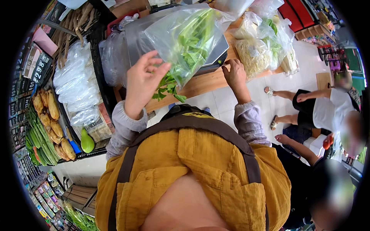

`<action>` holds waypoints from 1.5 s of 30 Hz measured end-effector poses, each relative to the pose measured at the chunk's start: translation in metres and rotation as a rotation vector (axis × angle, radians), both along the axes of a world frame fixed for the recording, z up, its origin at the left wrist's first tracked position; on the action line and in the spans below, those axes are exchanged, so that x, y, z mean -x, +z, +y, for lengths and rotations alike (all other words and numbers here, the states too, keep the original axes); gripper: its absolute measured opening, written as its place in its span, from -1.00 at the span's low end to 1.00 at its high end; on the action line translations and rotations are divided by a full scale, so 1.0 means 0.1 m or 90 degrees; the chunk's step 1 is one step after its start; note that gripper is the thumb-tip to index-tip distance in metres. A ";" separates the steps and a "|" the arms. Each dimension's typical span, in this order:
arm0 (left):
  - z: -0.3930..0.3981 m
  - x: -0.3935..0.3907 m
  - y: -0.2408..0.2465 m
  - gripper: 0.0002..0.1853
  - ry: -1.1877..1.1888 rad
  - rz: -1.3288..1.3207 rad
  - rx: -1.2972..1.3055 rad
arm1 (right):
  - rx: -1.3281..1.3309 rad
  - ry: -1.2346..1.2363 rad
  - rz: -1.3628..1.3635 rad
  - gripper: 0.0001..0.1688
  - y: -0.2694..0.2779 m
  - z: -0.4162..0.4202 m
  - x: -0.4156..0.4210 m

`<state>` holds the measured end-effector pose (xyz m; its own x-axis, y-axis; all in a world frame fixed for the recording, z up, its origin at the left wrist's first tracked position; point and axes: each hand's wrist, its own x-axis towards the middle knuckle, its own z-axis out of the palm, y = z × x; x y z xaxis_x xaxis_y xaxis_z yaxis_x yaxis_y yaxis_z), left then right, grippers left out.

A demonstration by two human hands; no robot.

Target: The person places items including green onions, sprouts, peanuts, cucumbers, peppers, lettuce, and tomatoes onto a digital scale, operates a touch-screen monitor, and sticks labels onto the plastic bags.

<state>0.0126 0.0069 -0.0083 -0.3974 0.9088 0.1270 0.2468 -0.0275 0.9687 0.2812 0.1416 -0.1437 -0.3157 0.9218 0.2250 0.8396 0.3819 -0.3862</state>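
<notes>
A clear plastic bag [162,31] of leafy green celery [192,46] lies on a metal-topped counter scale [136,40]. Some leaves stick out of the bag's near end. My left hand [146,78] hovers beside that end with fingers apart; whether it touches the plastic is hard to tell. At the scale's near right corner, my right hand [236,73] has curled fingers and the thumb held off from them, with nothing visible in its grasp. The fingertips are close to a small round green-lit spot on the scale's front edge.
Bagged bean sprouts [253,55] and other bagged greens sit right on the wooden counter [188,91]. To the left, a black crate [98,66] holds rolled plastic bags [78,83] and a green gourd [87,141]. Two people [329,106] are at the right.
</notes>
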 end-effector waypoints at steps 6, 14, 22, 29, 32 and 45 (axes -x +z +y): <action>0.28 0.10 -0.28 -0.68 0.061 0.161 0.054 | 0.189 0.023 -0.047 -0.82 0.23 -0.13 0.06; 0.24 0.20 -0.56 -0.73 0.064 -0.014 0.015 | 0.472 0.170 0.456 -0.66 1.20 0.22 0.72; 0.17 0.28 -0.75 -0.75 0.097 0.091 -0.003 | -0.002 -0.027 0.054 -0.41 0.64 0.33 0.99; 0.33 0.19 -0.55 -0.58 0.186 -0.105 -0.221 | -0.096 0.232 0.215 -0.33 1.46 0.06 1.15; 0.37 0.29 -0.53 -0.67 -0.029 -0.043 -0.147 | -0.086 0.455 0.293 -0.44 1.57 0.01 1.55; 0.08 0.31 0.15 -0.89 -0.043 -0.106 -0.221 | -0.154 0.031 0.689 -0.89 2.54 -0.59 -0.78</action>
